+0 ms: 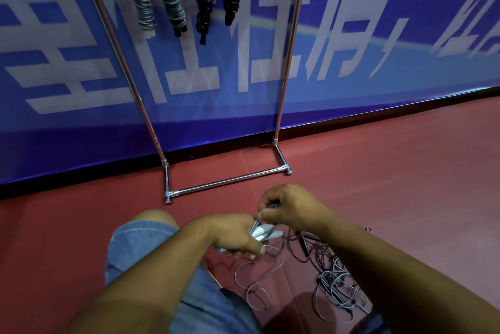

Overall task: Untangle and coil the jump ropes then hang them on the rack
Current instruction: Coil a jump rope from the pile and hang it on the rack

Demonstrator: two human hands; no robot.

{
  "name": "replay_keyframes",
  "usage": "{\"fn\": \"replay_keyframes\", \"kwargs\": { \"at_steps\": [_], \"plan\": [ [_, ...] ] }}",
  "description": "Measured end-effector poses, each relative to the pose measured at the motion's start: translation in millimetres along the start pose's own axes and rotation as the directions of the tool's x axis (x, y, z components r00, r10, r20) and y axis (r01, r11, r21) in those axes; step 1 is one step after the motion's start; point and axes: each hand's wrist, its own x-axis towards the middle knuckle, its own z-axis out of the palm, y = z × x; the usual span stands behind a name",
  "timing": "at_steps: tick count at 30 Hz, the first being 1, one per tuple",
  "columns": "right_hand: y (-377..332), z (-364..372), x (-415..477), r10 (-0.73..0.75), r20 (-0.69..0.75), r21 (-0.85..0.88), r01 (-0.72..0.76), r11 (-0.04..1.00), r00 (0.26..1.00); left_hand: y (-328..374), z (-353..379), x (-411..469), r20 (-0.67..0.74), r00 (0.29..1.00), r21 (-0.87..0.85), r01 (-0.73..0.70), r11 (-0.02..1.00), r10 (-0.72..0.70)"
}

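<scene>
Both hands low, left hand [234, 235] gripping white handles [263, 232], right hand [289, 205] pinching cord above

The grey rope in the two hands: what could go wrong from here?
1. Its loose cord loops on the floor beside the tangled pile; winding fast may drag that pile along or tighten a knot.
2. The left hand grips the handles while the right hand pinches the cord just above them; a slack grip might let the cord slip loose.
</scene>
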Motion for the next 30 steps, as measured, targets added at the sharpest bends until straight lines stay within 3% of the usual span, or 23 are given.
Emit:
{"fn": "replay_keyframes", "kwargs": {
  "at_steps": [3, 6, 10, 14, 19, 23, 26, 28, 30],
  "plan": [
    [1, -11, 4, 0.111, 0.22, 0.191, -0.155, 0.969, 0.969, 5, 0, -4, 0.1, 0.994, -0.029, -0.031, 0.999, 0.034],
    [7, -24, 5, 0.178, 0.437, 0.242, -0.306, 0.921, 0.882, 17, 1, -7, 0.177, 0.981, -0.042, -0.074, 0.996, 0.081],
    [16, -33, 0, 0.184, 0.561, 0.342, -0.428, 0.837, 0.807, 32, -1, -10, 0.212, 0.966, -0.109, -0.128, 0.986, 0.149],
    [35, -29, -7, 0.103, 0.56, 0.611, -0.494, 0.618, 0.822, 36, -4, -14, 0.166, 0.956, -0.218, -0.202, 0.955, 0.241],
    [51, -9, -17, 0.105, 0.458, 0.855, -0.47, 0.219, 0.883, 36, -4, -13, 0.044, 0.955, -0.348, -0.259, 0.901, 0.292],
    [59, 4, -10, 0.148, 0.417, 0.895, -0.433, 0.103, 0.897, 32, -2, -9, -0.048, 0.956, -0.453, -0.279, 0.847, 0.29],
    [56, 4, -9, 0.181, 0.39, 0.915, -0.401, 0.03, 0.903, 30, 0, -5, -0.198, 0.948, -0.532, -0.319, 0.785, 0.251],
    [45, 2, -11, 0.221, 0.334, 0.935, -0.351, 0.041, 0.916, 28, 2, 0, -0.303, 0.929, -0.56, -0.354, 0.749, 0.213],
    [36, 5, -8, 0.241, 0.259, 0.949, -0.293, 0.117, 0.935, 26, 3, 5, -0.386, 0.905, -0.599, -0.392, 0.699, 0.177]
  ]
}}
